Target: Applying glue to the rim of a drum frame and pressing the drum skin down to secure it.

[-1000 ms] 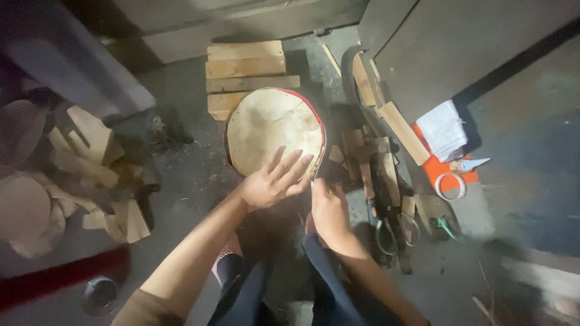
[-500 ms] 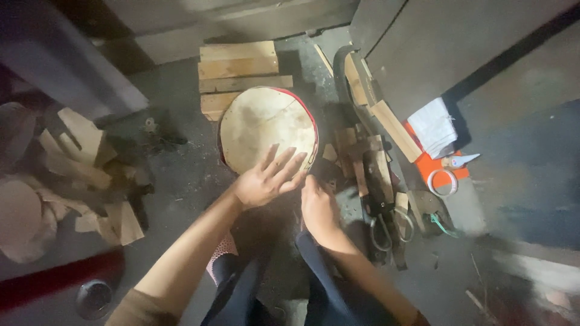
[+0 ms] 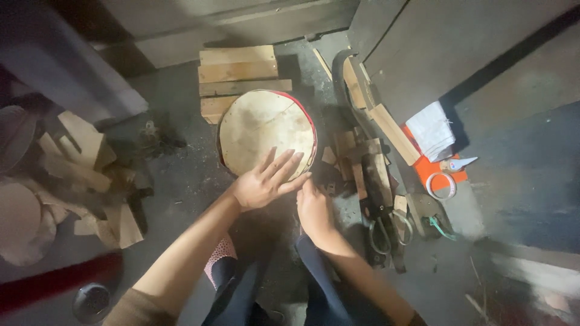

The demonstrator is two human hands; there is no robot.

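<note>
Fingers [image 3: 279, 166] of the left hand [image 3: 261, 184] lie spread flat on the near edge of the round skin-topped drum [image 3: 266, 130], while beside them the right hand [image 3: 314, 208] curls at its red rim, fingertips hidden, apparently working the skin's edge, which wants firm downward pressure.
</note>
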